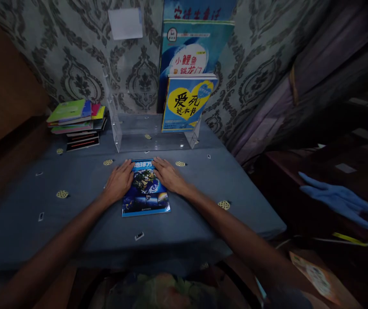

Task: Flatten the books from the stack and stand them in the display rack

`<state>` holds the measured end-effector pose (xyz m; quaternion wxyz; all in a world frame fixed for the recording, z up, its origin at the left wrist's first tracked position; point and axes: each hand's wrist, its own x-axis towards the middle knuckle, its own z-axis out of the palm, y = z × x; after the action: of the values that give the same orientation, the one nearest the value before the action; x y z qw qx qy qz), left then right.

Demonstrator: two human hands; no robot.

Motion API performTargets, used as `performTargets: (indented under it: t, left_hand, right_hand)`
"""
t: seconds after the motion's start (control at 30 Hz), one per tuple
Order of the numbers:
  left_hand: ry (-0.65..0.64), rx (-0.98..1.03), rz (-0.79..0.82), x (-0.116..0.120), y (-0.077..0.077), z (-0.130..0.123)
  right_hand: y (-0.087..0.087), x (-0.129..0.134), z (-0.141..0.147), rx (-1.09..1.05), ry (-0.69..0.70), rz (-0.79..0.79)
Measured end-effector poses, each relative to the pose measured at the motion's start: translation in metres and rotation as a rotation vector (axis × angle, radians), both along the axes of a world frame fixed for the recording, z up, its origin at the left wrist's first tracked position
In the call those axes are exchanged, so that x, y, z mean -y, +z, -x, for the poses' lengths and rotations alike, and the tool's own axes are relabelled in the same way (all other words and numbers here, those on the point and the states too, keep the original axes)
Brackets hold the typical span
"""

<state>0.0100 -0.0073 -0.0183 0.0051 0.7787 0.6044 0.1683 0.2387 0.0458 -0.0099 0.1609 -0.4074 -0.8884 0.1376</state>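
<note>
A blue book (145,184) with a picture of the Earth on its cover lies closed and flat on the cloth-covered table. My left hand (122,178) rests along its upper left edge, fingers stretched forward and flat. On the opposite side, my right hand (167,174) lies over the upper right edge, its fingers also extended. Both hands touch the book without lifting it. Just beyond stands a clear acrylic rack (139,142), with a blue book bearing a yellow heart (184,103) upright at its right end.
Behind the heart book stand taller teal books (200,36) against the patterned wall. A stack of books (74,116) sits at the back left. The table (200,227) ends at the right; past it lie a blue glove (335,195) and an orange-edged booklet (315,277).
</note>
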Motion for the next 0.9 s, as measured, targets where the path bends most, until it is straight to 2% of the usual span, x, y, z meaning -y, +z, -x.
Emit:
performTargets:
  t: [0.1, 0.23, 0.33, 0.53, 0.63, 0.77, 0.9]
  left_hand:
    - [-0.053, -0.031, 0.069, 0.002, 0.002, 0.006]
    - [-0.235, -0.096, 0.182, 0.013, 0.007, 0.019]
    - [-0.34, -0.124, 0.197, 0.027, 0.01, 0.025]
    - [-0.414, -0.138, 0.189, 0.046, 0.012, 0.025]
    - [-0.403, -0.126, 0.18, 0.038, 0.012, 0.023]
    - [-0.399, -0.149, 0.205, 0.015, 0.016, 0.014]
    - [-0.416, -0.178, 0.263, -0.009, 0.02, 0.0]
  right_hand:
    - [-0.002, 0.0, -0.002, -0.029, 0.007, 0.012]
    - [-0.008, -0.001, -0.004, -0.047, 0.024, 0.005]
    - [-0.012, -0.003, -0.004, -0.062, 0.014, -0.009]
    - [-0.014, -0.003, -0.002, -0.032, 0.007, -0.021]
    - [-0.013, -0.002, -0.002, -0.037, 0.011, -0.018]
    - [-0.01, -0.003, -0.004, -0.06, 0.024, -0.004]
    - [-0.002, -0.01, -0.012, -0.135, 0.043, 0.086]
